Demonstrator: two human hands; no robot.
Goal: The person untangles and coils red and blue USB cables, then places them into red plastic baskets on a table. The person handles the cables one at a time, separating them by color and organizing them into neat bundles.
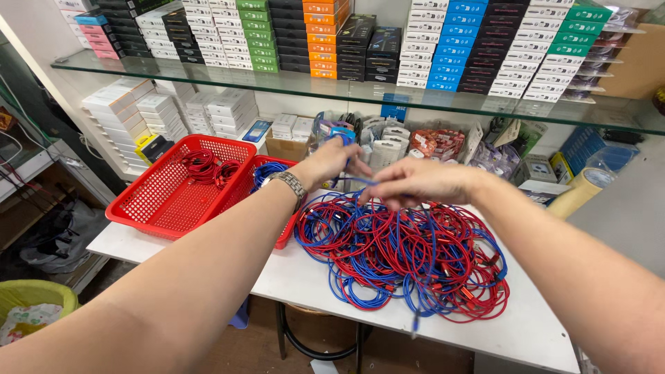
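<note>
Blue cable (pixel 357 181), thin and rubbery, runs taut between our two hands above the tangled heap of blue and red cables (pixel 405 256) that sprawls over the white worktop (pixel 305 284). Our left hand (pixel 331 161), a metal watch (pixel 289 184) on its wrist, is closed around a small coil of that blue cable, raised just above the heap's far edge. Our right hand (pixel 415 183) pinches the same strand between fingertips, close beside the left. The heap is a loose knot of many loops, red and blue about evenly mixed, with one blue end hanging over the worktop's near edge. To the left stand two red plastic mesh baskets (pixel 173 194), one holding coiled red cables (pixel 208 166), the other coiled blue ones (pixel 267 171).
</note>
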